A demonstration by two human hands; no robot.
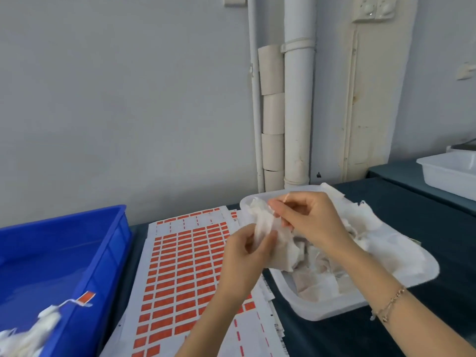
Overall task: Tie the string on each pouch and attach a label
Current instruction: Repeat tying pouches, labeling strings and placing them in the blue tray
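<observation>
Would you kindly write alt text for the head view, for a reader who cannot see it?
Two hands hold a white pouch over a white tray of more pouches: the left hand grips its body, the right hand pinches its top. Sheets of orange labels lie beside the tray, with a blue bin to their left.

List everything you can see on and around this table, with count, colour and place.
Plastic crate: one, blue, left.
Tagged cloth pouches: few, white, red tag, crate's near edge.
Paper label sheets: stack, red on white, centre.
Plastic tray: one, white, right.
Loose cloth pouches: pile, white, in tray.
Second plastic tray: one, white, far right.
Cardboard tubes: four, beige, by wall pipe.
Held cloth pouch: one, white, raised, centre.
Left hand: grips pouch.
Right hand: pinches pouch top.
</observation>
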